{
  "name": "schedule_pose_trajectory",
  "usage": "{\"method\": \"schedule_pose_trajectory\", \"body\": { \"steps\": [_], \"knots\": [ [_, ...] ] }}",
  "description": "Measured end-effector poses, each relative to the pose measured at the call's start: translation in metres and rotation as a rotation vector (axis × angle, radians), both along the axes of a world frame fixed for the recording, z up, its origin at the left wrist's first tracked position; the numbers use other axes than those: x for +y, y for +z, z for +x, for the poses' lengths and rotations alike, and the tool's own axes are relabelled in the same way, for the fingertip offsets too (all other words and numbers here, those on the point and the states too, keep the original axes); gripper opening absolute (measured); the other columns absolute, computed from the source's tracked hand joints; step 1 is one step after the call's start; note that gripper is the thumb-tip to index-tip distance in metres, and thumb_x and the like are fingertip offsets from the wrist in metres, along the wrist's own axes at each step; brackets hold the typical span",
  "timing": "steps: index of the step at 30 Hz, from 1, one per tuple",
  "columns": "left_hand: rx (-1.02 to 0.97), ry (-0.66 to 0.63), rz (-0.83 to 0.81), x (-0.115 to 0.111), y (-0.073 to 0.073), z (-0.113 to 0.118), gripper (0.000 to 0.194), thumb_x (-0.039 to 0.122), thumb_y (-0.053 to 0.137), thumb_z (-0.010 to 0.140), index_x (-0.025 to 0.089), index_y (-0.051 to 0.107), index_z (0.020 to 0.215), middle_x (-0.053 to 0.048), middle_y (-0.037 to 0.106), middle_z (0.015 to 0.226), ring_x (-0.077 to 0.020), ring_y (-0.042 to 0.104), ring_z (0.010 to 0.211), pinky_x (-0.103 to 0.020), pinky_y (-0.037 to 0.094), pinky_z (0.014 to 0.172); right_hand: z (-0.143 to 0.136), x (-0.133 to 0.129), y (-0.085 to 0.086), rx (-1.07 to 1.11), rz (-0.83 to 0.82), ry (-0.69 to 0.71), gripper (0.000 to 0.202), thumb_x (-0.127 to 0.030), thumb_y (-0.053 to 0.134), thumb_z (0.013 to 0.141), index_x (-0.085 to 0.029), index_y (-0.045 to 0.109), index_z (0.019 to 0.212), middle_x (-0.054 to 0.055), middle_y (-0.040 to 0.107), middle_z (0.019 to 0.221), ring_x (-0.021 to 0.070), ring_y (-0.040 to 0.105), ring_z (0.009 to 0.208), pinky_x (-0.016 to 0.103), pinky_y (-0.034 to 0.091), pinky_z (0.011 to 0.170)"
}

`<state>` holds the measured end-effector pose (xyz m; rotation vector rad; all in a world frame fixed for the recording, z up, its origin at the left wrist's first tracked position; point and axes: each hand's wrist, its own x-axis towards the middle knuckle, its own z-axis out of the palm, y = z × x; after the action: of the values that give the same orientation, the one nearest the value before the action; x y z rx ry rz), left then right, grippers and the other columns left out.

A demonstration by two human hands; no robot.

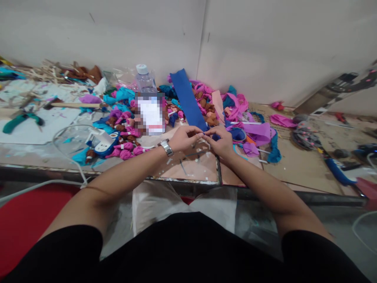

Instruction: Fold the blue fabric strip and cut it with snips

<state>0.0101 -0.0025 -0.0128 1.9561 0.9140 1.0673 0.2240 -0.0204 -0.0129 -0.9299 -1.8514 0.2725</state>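
Observation:
A long dark blue strip [190, 98] of thin, fabric-like material slants up and away across the pile, its near end at my fingertips. My left hand [185, 138], with a metal watch on the wrist, pinches that end from the left. From the right, my right hand [221, 142] pinches the same spot, thumb and fingers closed. The two hands meet at their fingertips, which hide the exact fold of the strip. A bit of dark blue material also shows under my right fingers. Small white scraps and thin dark sticks lie on the tabletop [200, 169] below the hands.
Coloured knotted bundles [126, 135] and purple strips [257, 131] surround the hands. Behind stand a clear bottle [145, 80] and a pixelated screen [151, 116]. Leftward lie a blue-and-white corded device [106, 146], a hammer [78, 105] and green-handled pliers [17, 122]. Cardboard [291, 165] covers the right side.

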Motion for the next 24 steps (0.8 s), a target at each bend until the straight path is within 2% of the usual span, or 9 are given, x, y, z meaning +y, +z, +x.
{"method": "schedule_pose_trajectory", "body": {
  "steps": [10, 17, 20, 24],
  "knots": [
    [-0.151, -0.162, -0.222, 0.0041, -0.0066, 0.0009, 0.044, 0.057, 0.074, 0.091, 0.015, 0.069, 0.101, -0.003, 0.069, 0.079, -0.0107, 0.062, 0.063, -0.023, 0.05, 0.061, -0.0006, -0.002, -0.0021, 0.019, -0.083, -0.016, 0.031, -0.055, 0.081, 0.088, -0.025, 0.079, 0.093, 0.003, 0.075, 0.084, 0.0211, 0.068, 0.082, 0.037, 0.055, 0.081],
    [-0.182, -0.185, -0.242, 0.0046, -0.0028, 0.0002, 0.051, 0.064, 0.071, 0.091, 0.015, 0.069, 0.102, -0.003, 0.069, 0.077, -0.0104, 0.06, 0.061, -0.023, 0.05, 0.06, -0.0023, -0.0037, 0.0007, 0.02, -0.104, 0.01, 0.033, -0.056, 0.08, 0.089, -0.024, 0.079, 0.099, 0.004, 0.079, 0.091, 0.0226, 0.071, 0.086, 0.039, 0.056, 0.085],
    [-0.197, -0.166, -0.23, 0.0051, -0.0007, -0.0002, 0.051, 0.065, 0.072, 0.091, 0.015, 0.069, 0.101, -0.003, 0.069, 0.075, -0.0108, 0.06, 0.061, -0.023, 0.049, 0.06, -0.0027, -0.0055, 0.0032, 0.041, -0.113, 0.004, 0.035, -0.056, 0.076, 0.091, -0.023, 0.078, 0.104, 0.004, 0.08, 0.094, 0.0219, 0.073, 0.085, 0.038, 0.058, 0.084],
    [-0.199, -0.146, -0.2, 0.0063, -0.0019, 0.0, 0.051, 0.066, 0.071, 0.091, 0.015, 0.069, 0.1, -0.003, 0.069, 0.076, -0.0112, 0.061, 0.062, -0.024, 0.049, 0.061, -0.0025, -0.0062, 0.0039, 0.058, -0.103, 0.002, 0.03, -0.051, 0.077, 0.092, -0.023, 0.078, 0.102, 0.005, 0.08, 0.094, 0.0217, 0.073, 0.085, 0.038, 0.058, 0.084]
  ]
}}
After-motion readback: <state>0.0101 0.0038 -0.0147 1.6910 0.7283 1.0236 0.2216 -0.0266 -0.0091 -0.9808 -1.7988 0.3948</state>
